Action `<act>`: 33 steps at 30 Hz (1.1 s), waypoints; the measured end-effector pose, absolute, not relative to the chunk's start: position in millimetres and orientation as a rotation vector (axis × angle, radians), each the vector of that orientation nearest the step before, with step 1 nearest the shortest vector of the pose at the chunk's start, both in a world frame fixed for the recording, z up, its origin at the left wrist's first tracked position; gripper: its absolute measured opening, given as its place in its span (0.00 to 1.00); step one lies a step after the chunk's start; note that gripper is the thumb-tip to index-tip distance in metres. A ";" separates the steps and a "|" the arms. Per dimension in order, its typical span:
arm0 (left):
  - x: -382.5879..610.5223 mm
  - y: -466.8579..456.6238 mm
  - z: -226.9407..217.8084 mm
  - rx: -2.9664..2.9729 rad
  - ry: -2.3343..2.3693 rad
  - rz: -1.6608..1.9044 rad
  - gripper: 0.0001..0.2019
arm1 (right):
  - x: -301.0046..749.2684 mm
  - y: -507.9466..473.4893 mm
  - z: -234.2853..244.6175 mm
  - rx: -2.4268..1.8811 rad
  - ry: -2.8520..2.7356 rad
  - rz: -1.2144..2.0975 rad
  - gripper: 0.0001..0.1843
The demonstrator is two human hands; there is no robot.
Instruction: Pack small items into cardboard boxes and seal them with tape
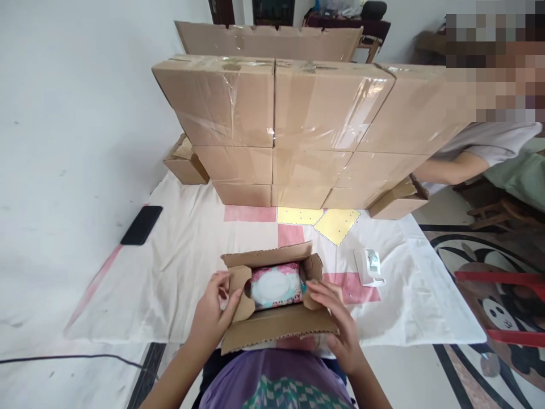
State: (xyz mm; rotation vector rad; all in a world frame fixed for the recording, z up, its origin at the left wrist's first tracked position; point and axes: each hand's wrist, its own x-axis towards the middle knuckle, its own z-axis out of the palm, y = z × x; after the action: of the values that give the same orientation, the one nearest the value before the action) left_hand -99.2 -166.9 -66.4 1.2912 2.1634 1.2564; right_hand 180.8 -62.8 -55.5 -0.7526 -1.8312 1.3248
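An opened cardboard box (281, 326) sits at the table's near edge, right in front of me, its flaps standing up and outward. Inside lies a pink and light-blue patterned soft pack with a white oval lid (273, 286), which looks like a pack of wet wipes. My left hand (216, 307) pinches the box's left end flap (243, 289) between thumb and fingers. At the other end, my right hand (339, 321) grips the box, fingers laid over the right end flap and thumb lower on the outside.
Taped cartons (272, 125) form a wall across the table. Smaller open boxes stand left (186, 162) and right (398, 199). A black phone (142, 225), yellow sheets (338, 226) and a white tape dispenser (369, 267) lie on the cloth. Another person's arm (451, 168) is behind the right end.
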 end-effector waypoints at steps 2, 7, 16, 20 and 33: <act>-102.8 -160.8 -71.0 1.375 2.154 1.309 0.30 | 187.6 -69.7 -62.9 -0.761 -1.763 1.263 0.35; -111.8 -152.7 -82.5 1.547 2.025 1.406 0.44 | 190.4 -55.5 -67.0 -0.741 -1.836 1.307 0.36; -130.9 -146.6 -92.8 1.615 1.765 1.475 0.32 | 189.2 -33.1 -72.1 -0.545 -2.080 1.190 0.43; -131.4 -152.7 -100.8 1.598 1.617 1.512 0.40 | 174.2 -46.3 -89.3 -0.668 -1.868 1.149 0.32; -95.6 -159.3 -102.7 1.317 1.760 1.607 0.18 | 133.1 -64.3 -103.9 -0.870 -1.532 0.811 0.20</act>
State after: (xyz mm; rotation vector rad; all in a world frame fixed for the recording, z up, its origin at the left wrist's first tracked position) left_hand -95.6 -159.3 -102.7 1.3167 1.7599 1.6074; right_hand 133.1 -64.3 -103.9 -0.8698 -1.5316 0.8108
